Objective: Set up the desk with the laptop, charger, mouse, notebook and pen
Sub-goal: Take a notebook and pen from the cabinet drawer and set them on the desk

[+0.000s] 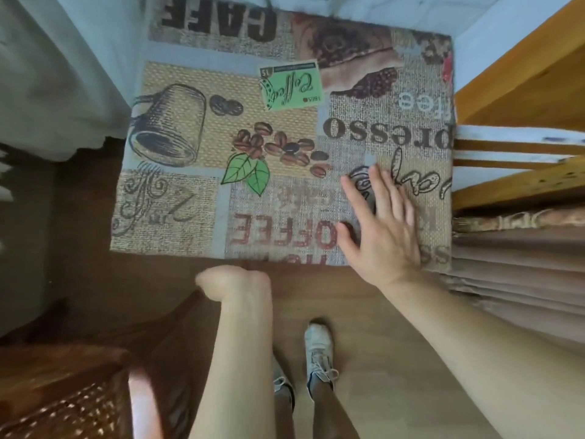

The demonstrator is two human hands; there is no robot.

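Nearest, two feet in white sneakers (318, 350) stand on the wooden floor (364, 312), with a wicker chair (63, 403) at the near left. Just beyond, the left hand (232, 282) is curled into a loose fist at the near edge of the desk (190, 217), grasping nothing visible, while the right hand (378, 229) lies flat with fingers spread on the near right part of its coffee-print cover. Farther off, a wooden frame (522, 87) stands right of the desk and pale curtains (63, 74) hang at far left.
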